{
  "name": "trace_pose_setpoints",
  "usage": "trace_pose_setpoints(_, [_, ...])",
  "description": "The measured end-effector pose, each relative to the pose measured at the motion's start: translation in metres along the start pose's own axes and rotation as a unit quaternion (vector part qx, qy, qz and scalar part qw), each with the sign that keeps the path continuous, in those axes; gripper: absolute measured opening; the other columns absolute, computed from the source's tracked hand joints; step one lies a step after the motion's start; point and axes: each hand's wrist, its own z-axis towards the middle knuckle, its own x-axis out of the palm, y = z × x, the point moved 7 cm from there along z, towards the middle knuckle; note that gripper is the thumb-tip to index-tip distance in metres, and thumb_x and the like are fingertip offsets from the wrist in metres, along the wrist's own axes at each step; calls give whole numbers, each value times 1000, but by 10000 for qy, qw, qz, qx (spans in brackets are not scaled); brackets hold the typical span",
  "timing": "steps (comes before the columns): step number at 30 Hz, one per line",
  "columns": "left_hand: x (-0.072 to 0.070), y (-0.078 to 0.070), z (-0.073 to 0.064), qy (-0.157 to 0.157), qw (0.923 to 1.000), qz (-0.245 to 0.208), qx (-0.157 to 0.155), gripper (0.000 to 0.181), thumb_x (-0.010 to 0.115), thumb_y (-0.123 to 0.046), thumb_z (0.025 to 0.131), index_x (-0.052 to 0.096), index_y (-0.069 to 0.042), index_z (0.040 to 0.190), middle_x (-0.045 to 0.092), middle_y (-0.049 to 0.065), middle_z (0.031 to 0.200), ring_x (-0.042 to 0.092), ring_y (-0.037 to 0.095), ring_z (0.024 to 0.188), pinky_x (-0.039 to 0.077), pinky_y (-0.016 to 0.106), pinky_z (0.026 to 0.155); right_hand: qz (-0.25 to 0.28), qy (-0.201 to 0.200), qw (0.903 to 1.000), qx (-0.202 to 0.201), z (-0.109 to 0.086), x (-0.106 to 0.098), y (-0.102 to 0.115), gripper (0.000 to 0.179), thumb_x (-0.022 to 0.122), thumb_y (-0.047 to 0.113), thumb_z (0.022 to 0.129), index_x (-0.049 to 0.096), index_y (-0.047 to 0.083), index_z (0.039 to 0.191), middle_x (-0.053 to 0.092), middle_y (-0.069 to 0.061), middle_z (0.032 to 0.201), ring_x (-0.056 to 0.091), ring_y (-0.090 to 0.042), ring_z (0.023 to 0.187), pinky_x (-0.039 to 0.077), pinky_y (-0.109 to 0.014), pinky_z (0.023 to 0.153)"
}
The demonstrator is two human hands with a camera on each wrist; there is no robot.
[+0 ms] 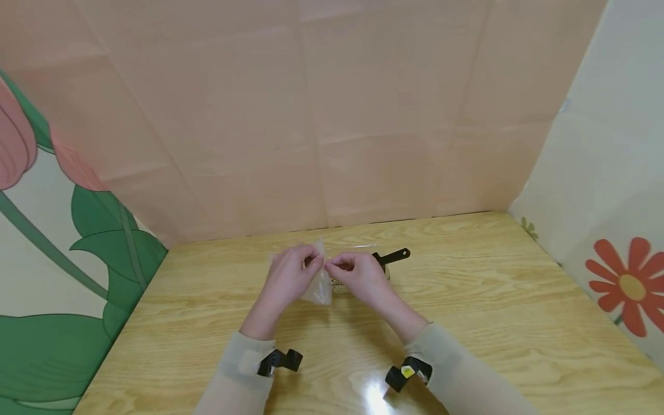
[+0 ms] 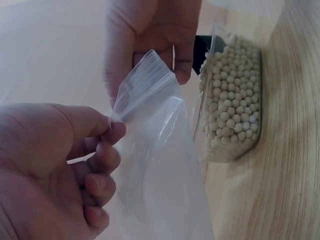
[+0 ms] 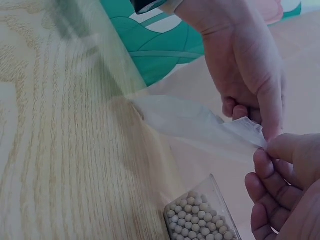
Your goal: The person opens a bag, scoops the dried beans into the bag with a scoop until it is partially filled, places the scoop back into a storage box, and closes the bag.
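the left hand and right hand pinch a clear bag just left of a box of little balls. a black handle pokes out right of the box.

Bench: yellowish, wood-grained. Behind it, pink sheet, creased. Left wall: green leaves, pink bloom. Right wall: red flower, small green sprig near corner.

Two hands, one bag, one container, one handle.
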Motion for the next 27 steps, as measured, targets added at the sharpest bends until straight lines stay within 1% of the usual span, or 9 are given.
trace_pose_setpoints(2, [2, 2, 0, 171, 9994, -298, -40, 20, 65, -19, 113, 73, -14, 95, 63, -2, 82, 51, 16, 67, 45, 36, 66, 24, 4, 10000, 41, 0, 0, 0, 12, 78, 24, 105, 86, 15, 106, 81, 5, 99, 71, -12, 88, 57, -33, 76])
trace_pose_setpoints(3, [2, 3, 0, 250, 9987, -447, -80, 21, 63, -19, 114, 71, -14, 95, 60, -2, 79, 48, 16, 65, 43, 35, 64, 46, 13, 10000, 67, 0, 0, 0, 12, 77, 24, 105, 86, 15, 106, 81, 4, 99, 71, -12, 88, 58, -33, 76])
trace_pose_setpoints(6, [3, 5, 0, 425, 9961, -766, -127, 23, 60, -21, 116, 65, -14, 94, 51, 0, 76, 44, 16, 65, 39, 34, 64, 102, 53, 9999, 127, 0, 0, 0, 13, 76, 23, 106, 85, 15, 107, 80, 4, 100, 71, -13, 90, 58, -34, 77])
trace_pose_setpoints(9, [2, 5, -1, 524, 9934, -1020, -46, 26, 58, -21, 116, 61, -13, 92, 47, 1, 77, 43, 17, 66, 38, 34, 65, 147, 114, 9997, 141, 0, 1, 0, 14, 75, 23, 107, 84, 13, 109, 80, 3, 102, 71, -14, 91, 58, -34, 78])
trace_pose_setpoints(13, [1, 3, -2, 607, 9902, -1259, 46, 27, 57, -20, 117, 56, -12, 91, 46, 3, 78, 42, 17, 69, 38, 34, 66, 209, 191, 9996, 90, 0, 2, 0, 15, 74, 23, 108, 83, 11, 110, 79, 1, 104, 71, -15, 94, 58, -35, 79])
trace_pose_setpoints(16, [1, 5, -2, 679, 9871, -1446, 38, 27, 56, -20, 117, 55, -11, 91, 45, 4, 79, 42, 18, 69, 38, 33, 66, 260, 246, 9993, 73, 1, 3, 0, 16, 73, 23, 109, 82, 10, 110, 79, 0, 105, 71, -16, 96, 58, -35, 81])
trace_pose_setpoints(21, [3, 11, -2, 767, 9774, -1966, -108, 27, 55, -22, 118, 55, -10, 94, 45, 5, 82, 42, 18, 71, 37, 31, 65, 419, 378, 9983, 128, -1, 3, 3, 18, 70, 25, 110, 81, 11, 114, 79, 0, 111, 71, -17, 102, 58, -38, 87])
trace_pose_setpoints(27, [-1, 12, -3, 817, 9677, -2375, -239, 24, 55, -23, 117, 61, -9, 98, 50, 5, 87, 47, 20, 77, 40, 34, 70, 819, 576, 9949, 107, -1, 4, 3, 23, 69, 27, 111, 80, 10, 122, 78, -2, 121, 70, -20, 112, 58, -40, 94])
